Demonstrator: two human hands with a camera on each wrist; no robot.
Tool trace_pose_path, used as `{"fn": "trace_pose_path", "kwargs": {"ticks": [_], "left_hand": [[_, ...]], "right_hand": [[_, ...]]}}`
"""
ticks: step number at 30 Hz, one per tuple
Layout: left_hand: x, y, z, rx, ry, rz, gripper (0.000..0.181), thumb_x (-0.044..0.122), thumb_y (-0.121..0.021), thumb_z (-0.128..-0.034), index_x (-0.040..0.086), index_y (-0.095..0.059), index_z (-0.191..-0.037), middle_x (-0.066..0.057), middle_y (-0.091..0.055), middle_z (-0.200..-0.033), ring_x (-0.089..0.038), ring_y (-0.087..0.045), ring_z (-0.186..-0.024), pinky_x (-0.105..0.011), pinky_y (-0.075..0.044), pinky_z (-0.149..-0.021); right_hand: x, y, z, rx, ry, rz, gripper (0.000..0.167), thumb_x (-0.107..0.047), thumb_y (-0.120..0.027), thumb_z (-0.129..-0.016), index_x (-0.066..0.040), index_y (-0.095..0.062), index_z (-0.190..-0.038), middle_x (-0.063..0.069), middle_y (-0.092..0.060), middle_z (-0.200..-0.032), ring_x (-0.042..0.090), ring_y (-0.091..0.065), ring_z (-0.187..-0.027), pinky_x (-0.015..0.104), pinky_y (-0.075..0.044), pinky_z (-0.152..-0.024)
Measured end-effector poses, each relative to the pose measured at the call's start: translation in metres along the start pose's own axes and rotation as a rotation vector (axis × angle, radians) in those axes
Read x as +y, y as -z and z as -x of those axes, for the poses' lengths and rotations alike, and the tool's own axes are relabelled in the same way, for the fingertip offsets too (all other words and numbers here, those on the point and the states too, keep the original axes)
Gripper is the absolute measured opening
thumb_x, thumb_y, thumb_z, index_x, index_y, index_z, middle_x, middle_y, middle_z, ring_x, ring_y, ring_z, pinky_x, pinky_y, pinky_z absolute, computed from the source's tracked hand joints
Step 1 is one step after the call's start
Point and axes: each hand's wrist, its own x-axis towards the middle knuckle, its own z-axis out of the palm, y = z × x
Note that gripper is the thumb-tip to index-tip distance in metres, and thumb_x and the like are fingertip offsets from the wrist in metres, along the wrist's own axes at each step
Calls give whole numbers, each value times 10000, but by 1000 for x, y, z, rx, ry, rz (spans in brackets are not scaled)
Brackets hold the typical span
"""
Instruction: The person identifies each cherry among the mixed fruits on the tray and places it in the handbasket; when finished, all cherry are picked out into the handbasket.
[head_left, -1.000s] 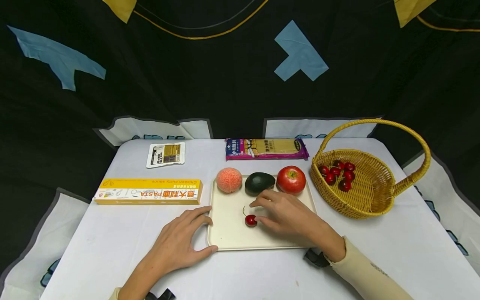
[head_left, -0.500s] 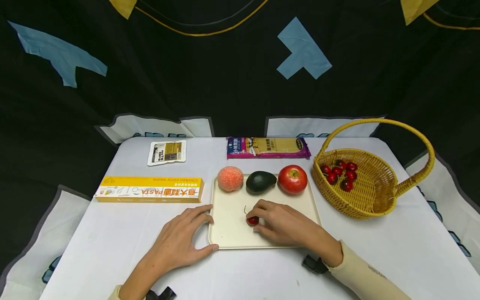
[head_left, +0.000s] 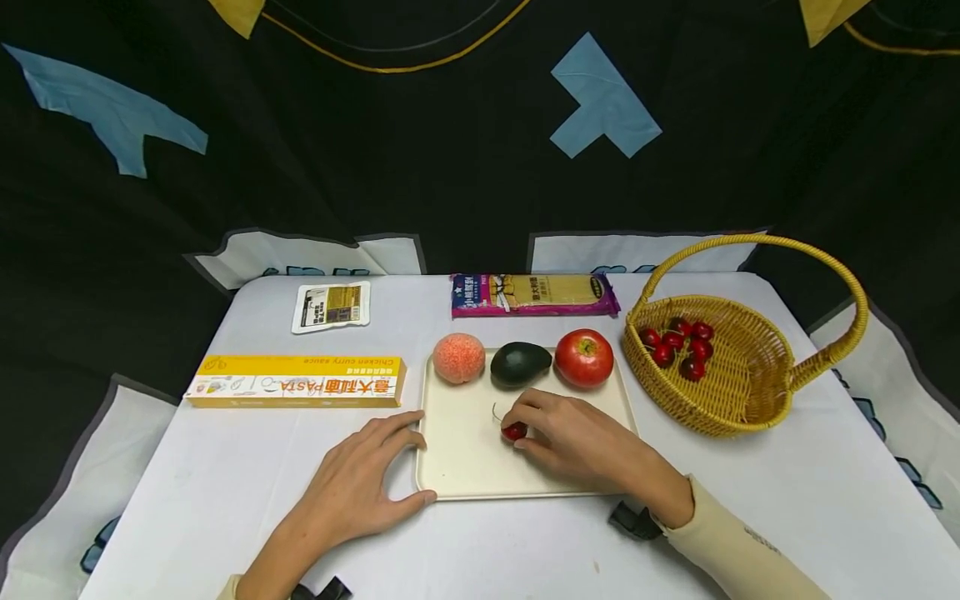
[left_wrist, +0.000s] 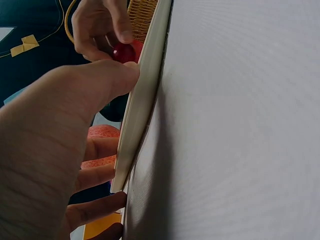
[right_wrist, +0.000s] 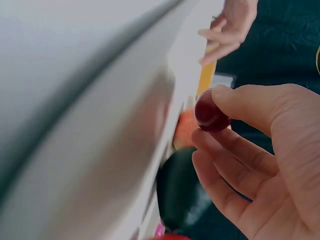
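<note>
A dark red cherry (right_wrist: 212,111) with a thin stem is pinched between thumb and fingers of my right hand (head_left: 573,437). In the right wrist view it appears held a little above the cream tray (head_left: 457,475). My left hand (head_left: 356,475) rests at the tray's left side, thumb and fingers spread and touching its rim near the front-left corner. Along the back of the tray lie a coral-pink, rough-skinned peach (head_left: 458,358), a dark green avocado (head_left: 521,364) and a red apple (head_left: 583,358).
Right of the tray stands a yellow wicker basket (head_left: 742,392) with a tall handle, holding several cherries (head_left: 677,343). A yellow pasta box (head_left: 296,383) lies to the left. Farther back are a white sachet (head_left: 331,307) and a purple pasta packet (head_left: 534,296).
My right hand has closed finger and thumb on the cherry and moved it slightly right and away from me. The left hand has stayed at the tray's edge.
</note>
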Motion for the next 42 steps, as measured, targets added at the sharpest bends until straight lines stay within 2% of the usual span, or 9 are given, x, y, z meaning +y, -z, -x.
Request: {"fn": "trace_pose_path", "kwargs": {"ticks": [7, 18, 21, 25, 29, 33, 38, 42], "left_hand": [[1, 1, -1, 3, -6, 3, 566, 643, -879, -764, 293, -693, -1169, 64, -567, -1568, -187, -609, -1337, -453, -581, -931], [0, 0, -1, 0, -7, 3, 567, 633, -884, -757, 284, -691, -1160, 49, -568, -1570, -199, -603, -1345, -452, -574, -964], [0, 1, 0, 5, -4, 1, 570, 630, -888, -750, 281, -693, -1156, 50, -572, -1565, -200, -605, -1344, -454, -576, -964], [0, 1, 0, 2, 0, 5, 570, 630, -888, -753, 284, -693, -1161, 56, -570, -1567, -199, -604, -1345, -460, -578, -957], [0, 1, 0, -1, -1, 10, 568, 631, -887, -758, 286, -693, -1164, 56, -566, -1571, -201, -603, -1348, -467, -578, -954], [0, 1, -1, 6, -6, 7, 568, 634, -886, -758, 287, -693, -1164, 57, -568, -1568, -200, -605, -1345, -467, -579, -951], [0, 1, -1, 4, -1, 6, 565, 633, -887, -758, 291, -693, -1163, 59, -573, -1562, -197, -608, -1340, -466, -579, -943], [0, 0, 0, -4, 4, 11, 568, 636, -888, -756, 292, -692, -1164, 61, -571, -1564, -197, -604, -1347, -468, -577, -956]], "right_hand": [[11, 22, 9, 107, 17, 7, 309, -168, -867, -922, -191, -754, -1209, -44, -685, -1193, 117, -707, -973, 305, -616, -859], [42, 55, 45, 334, 3, 164, 420, -101, -952, -808, -111, -756, -1180, 50, -717, -1153, 219, -733, -952, 391, -651, -769], [51, 63, 54, 371, -20, 197, 442, -78, -950, -798, -109, -752, -1192, 65, -707, -1146, 218, -715, -890, 390, -648, -724], [63, 71, 64, 387, -67, 204, 442, -39, -935, -804, -105, -750, -1200, 80, -705, -1164, 241, -719, -907, 417, -650, -736], [75, 75, 73, 395, -138, 196, 447, -42, -925, -819, -96, -740, -1223, 92, -697, -1189, 277, -714, -1021, 487, -640, -823], [87, 78, 82, 419, -212, 195, 437, -50, -908, -841, -79, -729, -1238, 119, -691, -1185, 308, -704, -1006, 530, -630, -836], [101, 82, 92, 453, -262, 208, 439, -31, -901, -840, -61, -723, -1240, 154, -691, -1191, 346, -701, -995, 554, -626, -812], [112, 83, 99, 424, -317, 210, 420, -48, -893, -858, -55, -719, -1241, 178, -688, -1198, 366, -701, -998, 580, -623, -821]]}}
